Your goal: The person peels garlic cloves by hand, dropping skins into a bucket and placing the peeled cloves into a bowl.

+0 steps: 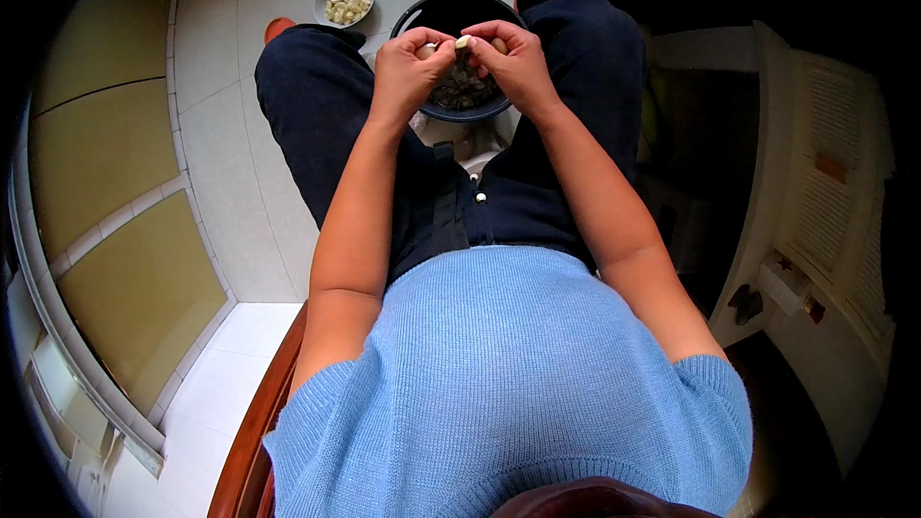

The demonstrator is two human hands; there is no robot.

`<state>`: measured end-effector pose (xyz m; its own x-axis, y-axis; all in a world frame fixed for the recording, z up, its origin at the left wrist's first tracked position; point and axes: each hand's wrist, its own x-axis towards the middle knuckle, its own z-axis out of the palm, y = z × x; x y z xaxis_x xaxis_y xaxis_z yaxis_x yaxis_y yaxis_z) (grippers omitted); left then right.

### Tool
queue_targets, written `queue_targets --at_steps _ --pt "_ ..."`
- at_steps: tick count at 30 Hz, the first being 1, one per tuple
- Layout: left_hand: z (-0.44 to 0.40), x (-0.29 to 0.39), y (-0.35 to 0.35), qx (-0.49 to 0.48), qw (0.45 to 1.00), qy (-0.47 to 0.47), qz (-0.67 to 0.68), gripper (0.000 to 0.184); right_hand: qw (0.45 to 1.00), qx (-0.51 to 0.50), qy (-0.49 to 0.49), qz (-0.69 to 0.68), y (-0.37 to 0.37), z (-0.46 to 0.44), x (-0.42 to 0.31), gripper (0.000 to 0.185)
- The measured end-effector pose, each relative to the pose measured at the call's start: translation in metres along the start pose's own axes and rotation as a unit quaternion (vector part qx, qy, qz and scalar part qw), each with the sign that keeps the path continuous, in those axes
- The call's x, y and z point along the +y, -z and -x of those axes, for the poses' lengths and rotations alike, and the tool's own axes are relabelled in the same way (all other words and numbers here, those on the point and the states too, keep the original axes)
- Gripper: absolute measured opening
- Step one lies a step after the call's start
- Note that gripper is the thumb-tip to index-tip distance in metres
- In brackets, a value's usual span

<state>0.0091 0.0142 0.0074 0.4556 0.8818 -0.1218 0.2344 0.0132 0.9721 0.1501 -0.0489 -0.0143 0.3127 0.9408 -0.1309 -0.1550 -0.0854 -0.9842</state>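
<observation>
While both hands meet over the basin (467,117), the step in hand looks to be peeling: a pale clove (463,41), most likely garlic, is being worked at the fingertips. Whether any skin clings to it is too small to tell. If it does, the next move calls for a steady grip from one side and a short pull or scrape with the thumb from the other; if it is bare, it would belong with the peeled cloves (347,4) in the bowl (323,2).

The clove sits between the two hands, nearer the right, above the far half of the basin. The right hand (510,61) has it pinched between thumb and forefinger, its other fingers curled, with a tan lump (499,45) lodged against them, perhaps an unpeeled piece. The left hand (411,65) is nearly closed, thumb and forefinger brought together just beside the clove; whether they touch it I cannot tell. A pale lump (425,53) shows within its curled fingers, seemingly held there.

Below the hands, the basin stands between the person's knees, with dark, flaky scraps (459,94) inside, probably skins. The bowl rests on the floor (273,149) beyond the left knee, apart from the basin and within what looks like an easy reach of the left arm.
</observation>
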Motion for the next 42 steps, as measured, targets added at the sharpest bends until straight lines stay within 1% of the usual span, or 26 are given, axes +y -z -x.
queue_targets --at_steps 2,4,7,11,14,18,20,21,23,24,26,30,32,33,34,35,39,41,42 --pt "0.000 -0.001 0.001 -0.013 1.000 -0.017 -0.012 0.013 1.000 -0.005 0.000 -0.004 0.000 0.001 -0.001 0.015" --pt "0.001 -0.001 0.002 -0.017 1.000 -0.011 -0.020 0.013 0.999 -0.024 -0.025 -0.007 -0.001 0.003 -0.005 0.015" --pt "0.001 -0.002 0.002 -0.022 0.999 -0.007 -0.039 0.014 0.999 -0.037 -0.034 0.007 0.000 0.003 -0.003 0.014" --pt "0.000 -0.006 0.001 -0.016 0.997 -0.014 -0.079 0.014 0.999 -0.046 -0.020 0.011 0.000 0.003 -0.002 0.014" --pt "0.000 -0.007 0.000 -0.010 0.995 -0.020 -0.102 0.014 0.998 -0.054 -0.040 0.001 0.000 0.004 -0.003 0.014" --pt "0.001 -0.005 -0.002 -0.001 0.994 -0.026 -0.103 0.015 0.998 -0.054 -0.024 0.003 -0.001 0.003 -0.002 0.013" --pt "0.002 0.000 -0.003 0.011 0.999 0.002 -0.045 0.015 0.999 -0.048 -0.016 0.004 -0.001 0.002 -0.001 0.013" --pt "0.001 -0.002 -0.003 0.011 0.999 0.002 -0.045 0.015 0.999 -0.046 -0.007 -0.003 0.000 0.002 0.000 0.014" --pt "-0.001 -0.006 -0.003 0.001 0.997 0.057 0.054 0.013 0.999 -0.044 0.001 -0.010 0.001 0.001 0.001 0.014" --pt "-0.001 -0.006 -0.003 0.002 0.997 0.057 0.054 0.013 0.999 -0.043 -0.005 -0.026 0.001 0.001 0.002 0.015" --pt "-0.001 -0.006 -0.005 -0.006 0.981 0.101 0.168 0.013 0.998 -0.042 -0.011 -0.043 0.002 0.000 0.003 0.016" --pt "-0.001 -0.006 -0.006 -0.008 0.973 0.107 0.203 0.015 0.998 -0.012 0.000 -0.061 0.000 -0.002 0.002 0.017" --pt "-0.001 -0.004 -0.004 -0.015 0.963 0.114 0.242 0.016 0.998 -0.001 0.001 -0.062 0.000 -0.002 0.001 0.017" --pt "-0.001 -0.004 -0.005 -0.015 0.963 0.114 0.242 0.016 0.998 0.003 0.013 -0.056 0.000 -0.002 0.002 0.017" --pt "-0.001 -0.003 -0.008 0.007 0.987 0.058 0.149 0.016 0.998 0.008 0.025 -0.051 0.000 -0.003 0.003 0.017" --pt "-0.001 -0.003 -0.009 0.029 0.998 0.000 0.054 0.015 0.998 0.008 0.025 -0.051 0.001 -0.003 0.004 0.017" --pt "-0.002 -0.011 -0.005 0.002 1.000 0.006 0.020 0.014 0.999 -0.001 0.049 0.008 0.001 -0.003 0.006 0.015" --pt "-0.003 -0.015 -0.005 0.005 0.996 0.030 0.079 0.014 0.998 -0.002 0.062 0.027 0.000 -0.001 0.004 0.015" --pt "-0.003 -0.013 -0.005 0.005 0.996 0.030 0.079 0.014 1.000 -0.013 0.029 0.002 0.001 0.000 0.002 0.015"
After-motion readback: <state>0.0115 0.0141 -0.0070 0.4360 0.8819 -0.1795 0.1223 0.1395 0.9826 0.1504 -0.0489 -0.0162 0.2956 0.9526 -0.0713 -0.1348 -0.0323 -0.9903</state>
